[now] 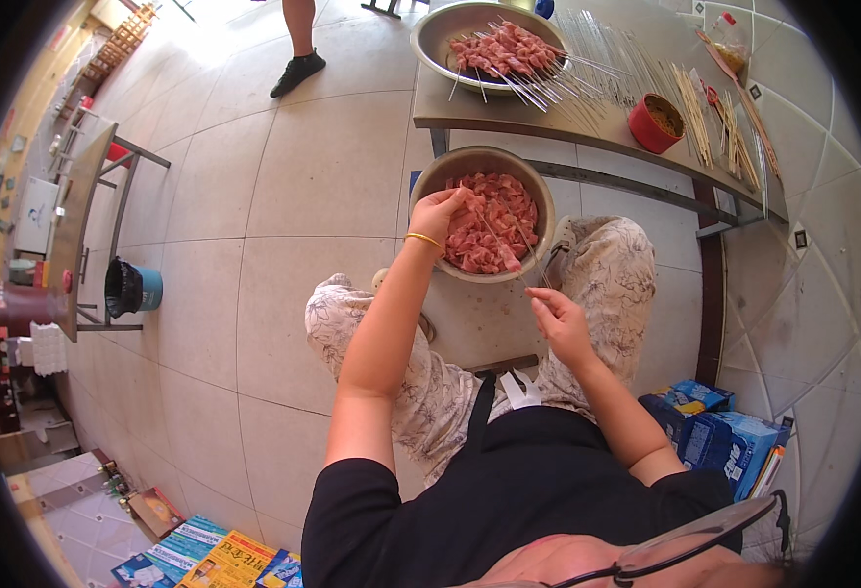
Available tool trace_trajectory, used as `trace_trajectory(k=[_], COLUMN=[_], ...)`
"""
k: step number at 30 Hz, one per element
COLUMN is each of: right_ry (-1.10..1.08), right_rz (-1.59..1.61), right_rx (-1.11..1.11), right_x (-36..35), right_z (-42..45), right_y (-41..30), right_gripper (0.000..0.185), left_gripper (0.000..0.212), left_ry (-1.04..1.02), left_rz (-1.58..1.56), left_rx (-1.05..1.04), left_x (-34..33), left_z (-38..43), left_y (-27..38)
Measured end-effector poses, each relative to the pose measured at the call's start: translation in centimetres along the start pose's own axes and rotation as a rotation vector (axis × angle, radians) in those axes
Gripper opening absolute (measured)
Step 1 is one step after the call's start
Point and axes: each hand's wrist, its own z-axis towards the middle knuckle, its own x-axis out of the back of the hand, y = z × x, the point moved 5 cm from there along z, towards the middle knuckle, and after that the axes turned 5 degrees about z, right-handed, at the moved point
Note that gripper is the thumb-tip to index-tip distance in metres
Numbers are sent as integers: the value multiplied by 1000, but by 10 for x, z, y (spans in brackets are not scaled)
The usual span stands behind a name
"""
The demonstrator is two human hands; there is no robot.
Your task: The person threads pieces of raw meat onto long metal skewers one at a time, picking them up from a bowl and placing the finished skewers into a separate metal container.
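Observation:
A metal bowl full of cut raw meat stands low before me, between my knees. My left hand, with a yellow bangle at its wrist, reaches over the left side of the bowl and pinches a piece of raw meat. Below and right of the rim, my right hand grips the end of a thin metal skewer that slants up over the bowl. Meat is threaded on this skewer near my right hand. A second thin skewer runs beside it; my fingers partly hide its lower end.
On the metal table ahead stand a large basin of meat-laden skewers, loose metal skewers, a red container and bamboo sticks. Blue boxes sit at right. Another person's foot is at upper left.

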Motion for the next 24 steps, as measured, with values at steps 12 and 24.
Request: trace_trajectory(k=[12, 24], right_ry=[-6, 30], right_rz=[58, -26], right_rx=[-15, 71], right_x=[-2, 0], right_z=[8, 37], right_y=[0, -8], right_gripper=[21, 23], left_gripper=[23, 26], left_ry=[56, -85], left_rz=[-20, 280], left_rx=[-17, 39], left_x=[-2, -27], left_z=[0, -9], left_y=[-8, -19])
